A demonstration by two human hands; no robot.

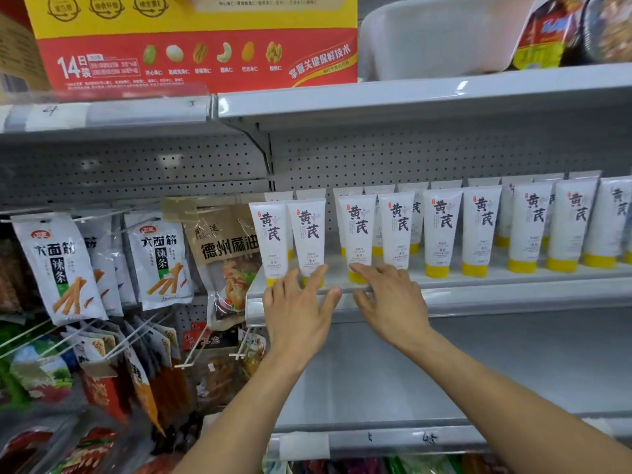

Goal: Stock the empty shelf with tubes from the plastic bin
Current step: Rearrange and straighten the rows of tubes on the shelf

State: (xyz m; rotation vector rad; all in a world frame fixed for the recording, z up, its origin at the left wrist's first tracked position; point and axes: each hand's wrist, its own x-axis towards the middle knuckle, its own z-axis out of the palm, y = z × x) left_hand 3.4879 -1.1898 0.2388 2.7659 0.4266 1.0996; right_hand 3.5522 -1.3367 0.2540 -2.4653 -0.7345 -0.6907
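**Open hands at the front row, nothing held**

The left hand's fingers [316,273] are straight and spread. Their tips touch the lower body and yellow cap of the second white plastic tube [307,230], counted from the left end of the front lip [513,292] of the grey metal shelf. The thumb lies along that lip. The right hand's fingers [362,268] are also stretched out flat, with their tips against the yellow cap of the third tube [357,230]. Neither hand grips or pinches anything. Both the left hand [297,302] and the right hand [390,295] look to be nudging the tubes rather than lifting them.

The flat, open pose suits that job. It is likely meant to square the tubes and perhaps close the gap between the second and third, which is wider than the gaps further along.

The tubes stand cap-down just behind the front lip, in a front row with a second row behind it. The rows run from the leftmost tube [272,234] to the right edge of the view, so the shelf appears nearly full.

Above the lip, on the next shelf up, sits a white plastic tub [437,35]. Whether it is the bin cannot be told. Left of the lip hang white snack packets [58,265].
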